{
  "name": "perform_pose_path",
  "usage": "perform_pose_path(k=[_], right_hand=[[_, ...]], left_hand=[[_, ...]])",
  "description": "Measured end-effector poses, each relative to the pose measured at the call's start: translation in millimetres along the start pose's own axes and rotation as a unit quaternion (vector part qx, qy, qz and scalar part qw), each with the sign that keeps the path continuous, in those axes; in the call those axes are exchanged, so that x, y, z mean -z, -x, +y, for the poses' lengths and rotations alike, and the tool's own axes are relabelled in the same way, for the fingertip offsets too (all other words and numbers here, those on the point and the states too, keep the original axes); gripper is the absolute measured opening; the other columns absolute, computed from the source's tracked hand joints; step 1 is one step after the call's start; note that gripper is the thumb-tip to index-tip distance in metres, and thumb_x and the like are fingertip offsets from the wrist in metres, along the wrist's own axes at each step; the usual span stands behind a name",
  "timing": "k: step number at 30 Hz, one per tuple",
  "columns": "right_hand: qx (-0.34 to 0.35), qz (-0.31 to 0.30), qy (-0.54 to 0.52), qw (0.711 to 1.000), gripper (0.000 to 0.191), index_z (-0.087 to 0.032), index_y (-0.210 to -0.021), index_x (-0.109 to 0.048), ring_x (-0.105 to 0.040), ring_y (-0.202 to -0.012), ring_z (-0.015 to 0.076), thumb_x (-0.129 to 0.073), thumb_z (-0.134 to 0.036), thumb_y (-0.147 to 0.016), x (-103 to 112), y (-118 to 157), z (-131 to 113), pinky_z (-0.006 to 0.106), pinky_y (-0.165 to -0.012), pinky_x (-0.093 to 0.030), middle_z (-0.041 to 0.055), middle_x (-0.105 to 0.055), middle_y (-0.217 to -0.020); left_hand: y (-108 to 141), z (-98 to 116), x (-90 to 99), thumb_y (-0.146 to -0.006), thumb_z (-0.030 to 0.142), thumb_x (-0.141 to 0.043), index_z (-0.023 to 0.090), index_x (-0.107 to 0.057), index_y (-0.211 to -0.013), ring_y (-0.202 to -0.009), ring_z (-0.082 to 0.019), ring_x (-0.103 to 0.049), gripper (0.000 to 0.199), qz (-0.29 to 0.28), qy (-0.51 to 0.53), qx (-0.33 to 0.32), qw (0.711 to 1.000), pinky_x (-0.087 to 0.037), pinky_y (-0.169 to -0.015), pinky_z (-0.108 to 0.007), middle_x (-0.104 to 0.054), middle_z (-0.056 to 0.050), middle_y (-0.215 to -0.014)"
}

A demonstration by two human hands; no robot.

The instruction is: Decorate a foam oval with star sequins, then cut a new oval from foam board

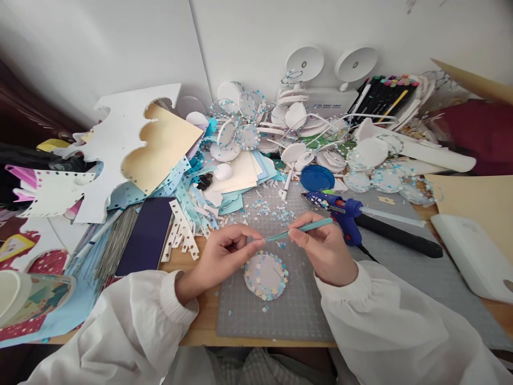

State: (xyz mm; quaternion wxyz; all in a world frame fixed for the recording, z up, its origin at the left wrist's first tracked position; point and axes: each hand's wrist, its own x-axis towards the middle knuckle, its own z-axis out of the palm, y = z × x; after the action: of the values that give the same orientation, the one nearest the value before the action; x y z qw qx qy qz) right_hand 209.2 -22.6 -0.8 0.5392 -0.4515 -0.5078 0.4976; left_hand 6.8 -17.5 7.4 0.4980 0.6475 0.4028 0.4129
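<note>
My right hand (325, 252) grips a pair of teal tweezers (312, 225) between thumb and fingers, with the tips pointing left. Those tips meet the pinched thumb and forefinger of my left hand (223, 255). Whatever sits in that pinch is too small to make out. Below the fingers, a round white disc (264, 274) lies on the grey cutting mat (248, 321), ringed with small blue, white and cream paper stars. Loose paper stars (270, 213) are scattered on the mat just beyond my hands.
A blue glue gun (345, 220) lies right of my right hand, near a blue lid (317, 177). Left are a dark phone (146, 235), punched paper strips (180, 235) and a paper cup (36, 297). White star-trimmed discs (242, 101) and a twin-head lamp (304, 63) crowd the back.
</note>
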Motion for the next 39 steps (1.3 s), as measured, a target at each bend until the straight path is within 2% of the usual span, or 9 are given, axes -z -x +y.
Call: perform_pose_path(k=[12,17,23,29,33,39], right_hand=[[0.000,0.041,-0.010,0.999,0.021,-0.023,-0.074,-0.064,-0.055,-0.061,0.0152,-0.074,-0.041,-0.071,-0.8,-0.8,-3.7,0.030,-0.055,-0.045,0.0017,-0.062,-0.070],[0.001,0.021,-0.004,1.000,0.017,-0.022,-0.074,-0.064,-0.055,-0.060,0.0146,-0.073,-0.037,-0.073,-0.8,0.2,-3.1,0.029,-0.054,-0.045,0.0012,-0.063,-0.068],[-0.007,0.007,-0.004,1.000,0.016,-0.023,-0.075,-0.065,-0.056,-0.060,0.0151,-0.073,-0.036,-0.074,-1.3,0.7,-3.0,0.029,-0.053,-0.046,0.0011,-0.063,-0.068],[-0.008,0.051,-0.031,0.998,0.015,-0.023,-0.075,-0.067,-0.052,-0.062,0.0137,-0.075,-0.036,-0.072,-0.9,-0.6,-4.0,0.029,-0.056,-0.043,0.0008,-0.061,-0.071],[-0.008,0.035,-0.033,0.999,0.014,-0.023,-0.076,-0.067,-0.051,-0.061,0.0131,-0.075,-0.034,-0.073,-0.6,0.7,-4.4,0.028,-0.055,-0.041,0.0009,-0.061,-0.070],[-0.004,0.017,-0.037,0.999,0.009,-0.024,-0.077,-0.068,-0.053,-0.060,0.0120,-0.074,-0.029,-0.075,-1.3,2.9,-4.5,0.026,-0.054,-0.042,0.0000,-0.064,-0.070]], left_hand=[[-0.6,1.9,0.9,-0.082,0.031,-0.063,0.016,-0.065,-0.083,-0.045,-0.005,-0.027,0.015,-0.004,0.025,0.017,1.000,-0.023,-0.043,-0.020,-0.030,0.008,-0.051],[-0.2,0.6,1.7,-0.082,0.030,-0.063,0.017,-0.066,-0.094,-0.046,-0.005,-0.027,0.019,-0.020,0.045,0.021,0.999,-0.023,-0.044,-0.020,-0.032,0.008,-0.052],[0.4,0.6,1.4,-0.082,0.032,-0.063,0.015,-0.067,-0.087,-0.045,-0.005,-0.027,0.018,0.000,0.024,0.025,0.999,-0.022,-0.043,-0.020,-0.032,0.007,-0.050],[-0.4,-0.4,0.7,-0.083,0.034,-0.061,0.015,-0.064,-0.086,-0.046,-0.005,-0.031,0.019,-0.003,0.048,0.037,0.998,-0.024,-0.043,-0.019,-0.037,0.007,-0.051],[-0.2,-2.2,0.5,-0.083,0.034,-0.061,0.015,-0.063,-0.086,-0.048,-0.006,-0.034,0.020,-0.013,0.056,0.048,0.997,-0.026,-0.044,-0.018,-0.043,0.005,-0.054],[-0.2,-3.8,-0.1,-0.084,0.035,-0.060,0.016,-0.063,-0.087,-0.050,-0.006,-0.035,0.020,-0.021,0.050,0.057,0.997,-0.027,-0.046,-0.018,-0.043,0.005,-0.054]])
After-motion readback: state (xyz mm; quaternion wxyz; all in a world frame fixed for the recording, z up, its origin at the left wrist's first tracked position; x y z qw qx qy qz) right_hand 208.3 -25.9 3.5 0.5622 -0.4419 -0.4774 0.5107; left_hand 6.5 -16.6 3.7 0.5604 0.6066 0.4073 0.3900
